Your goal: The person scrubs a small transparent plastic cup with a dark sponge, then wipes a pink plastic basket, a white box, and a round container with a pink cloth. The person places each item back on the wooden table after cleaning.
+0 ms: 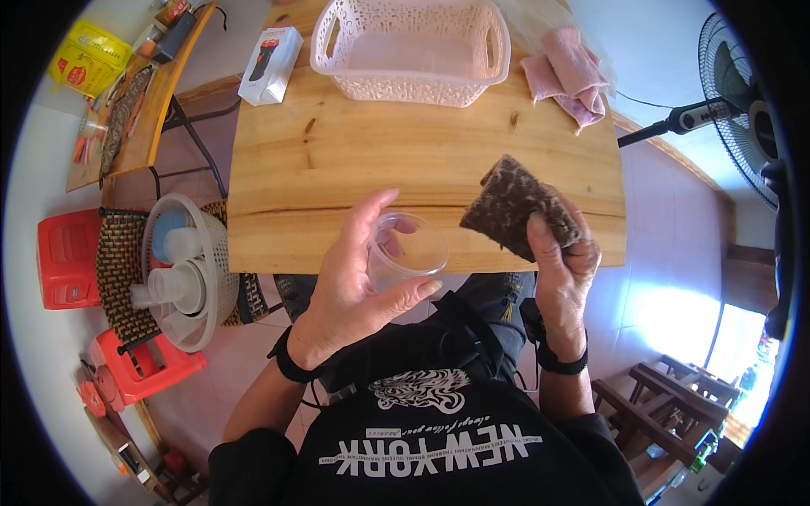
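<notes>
My left hand (354, 278) holds a clear plastic cup (414, 243) just over the near edge of the wooden table (392, 158). Its round rim faces up, and I see nothing inside. A folded brown fuzzy cloth (512, 205) is gripped in my right hand (566, 253), raised to the right of the cup and apart from it. The thumb presses on the cloth's near face, while the other fingers are partly hidden behind it.
At the table's far side stand a pale pink plastic basket (411, 85), a white box (272, 66) and pink cloths (569, 76). On the left, a perforated basket (218, 272) holds several cups and bowls. A fan (734, 101) stands beyond the right edge.
</notes>
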The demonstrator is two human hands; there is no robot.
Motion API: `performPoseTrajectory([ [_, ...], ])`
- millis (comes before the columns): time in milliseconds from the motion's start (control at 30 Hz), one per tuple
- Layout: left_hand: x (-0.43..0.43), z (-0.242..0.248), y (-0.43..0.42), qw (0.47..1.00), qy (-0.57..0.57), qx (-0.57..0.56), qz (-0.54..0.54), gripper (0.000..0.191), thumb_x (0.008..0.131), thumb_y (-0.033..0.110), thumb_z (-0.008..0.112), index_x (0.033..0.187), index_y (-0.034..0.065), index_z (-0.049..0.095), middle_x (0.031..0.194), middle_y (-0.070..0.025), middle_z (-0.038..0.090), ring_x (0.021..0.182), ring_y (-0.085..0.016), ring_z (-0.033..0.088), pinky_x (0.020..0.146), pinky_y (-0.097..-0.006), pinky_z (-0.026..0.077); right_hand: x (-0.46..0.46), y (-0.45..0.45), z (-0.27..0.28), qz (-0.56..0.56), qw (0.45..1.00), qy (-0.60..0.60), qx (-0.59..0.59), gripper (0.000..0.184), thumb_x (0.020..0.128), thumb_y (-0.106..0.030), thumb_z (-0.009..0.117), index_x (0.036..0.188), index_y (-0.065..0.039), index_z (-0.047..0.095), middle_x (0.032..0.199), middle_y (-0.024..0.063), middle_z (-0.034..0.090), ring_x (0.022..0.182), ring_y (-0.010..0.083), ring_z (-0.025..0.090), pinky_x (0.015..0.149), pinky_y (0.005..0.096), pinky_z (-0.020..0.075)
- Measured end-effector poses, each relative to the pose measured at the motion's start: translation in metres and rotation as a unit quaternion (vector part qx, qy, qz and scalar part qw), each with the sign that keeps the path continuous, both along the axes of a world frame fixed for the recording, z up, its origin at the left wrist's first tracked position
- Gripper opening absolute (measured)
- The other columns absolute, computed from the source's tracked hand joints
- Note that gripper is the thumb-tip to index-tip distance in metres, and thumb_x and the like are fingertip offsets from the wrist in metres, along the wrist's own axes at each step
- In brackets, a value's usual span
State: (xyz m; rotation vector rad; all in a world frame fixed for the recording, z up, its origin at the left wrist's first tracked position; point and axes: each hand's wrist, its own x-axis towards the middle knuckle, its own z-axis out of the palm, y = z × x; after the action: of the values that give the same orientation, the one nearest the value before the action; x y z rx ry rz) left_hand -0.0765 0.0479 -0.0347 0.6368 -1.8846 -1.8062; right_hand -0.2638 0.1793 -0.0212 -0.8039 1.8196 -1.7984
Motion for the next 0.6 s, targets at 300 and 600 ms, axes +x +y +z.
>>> performPoseTrajectory([
  [300,0.012,0.006,-0.003,0.990,-0.069,-0.045,-0.116,0.090,0.072,0.023,0.089,0.144,0.0033,0.039,0.113,-0.0114,0.060,0.086,-0.018,0.059,0.082,-0.0304,0.050,-0.013,0.006,0.019,0.328,0.940,0.032,0.086,0.022,0.085,-0.002,0.070,0.107,0.001,0.066,0.086,0.0094,0.063,0.076,0.0192,0.060,0.070,0.0300,0.0475],
  [600,0.002,0.006,0.011,0.974,-0.066,-0.161,-0.148,0.086,0.071,0.025,0.088,0.140,0.0024,0.042,0.116,-0.0197,0.063,0.101,-0.036,0.065,0.084,-0.0390,0.053,0.009,-0.002,0.018,0.338,0.920,0.026,0.197,0.027,0.082,-0.011,0.075,0.105,0.000,0.065,0.088,0.0163,0.070,0.079,0.0294,0.069,0.070,0.0364,0.0537],
])
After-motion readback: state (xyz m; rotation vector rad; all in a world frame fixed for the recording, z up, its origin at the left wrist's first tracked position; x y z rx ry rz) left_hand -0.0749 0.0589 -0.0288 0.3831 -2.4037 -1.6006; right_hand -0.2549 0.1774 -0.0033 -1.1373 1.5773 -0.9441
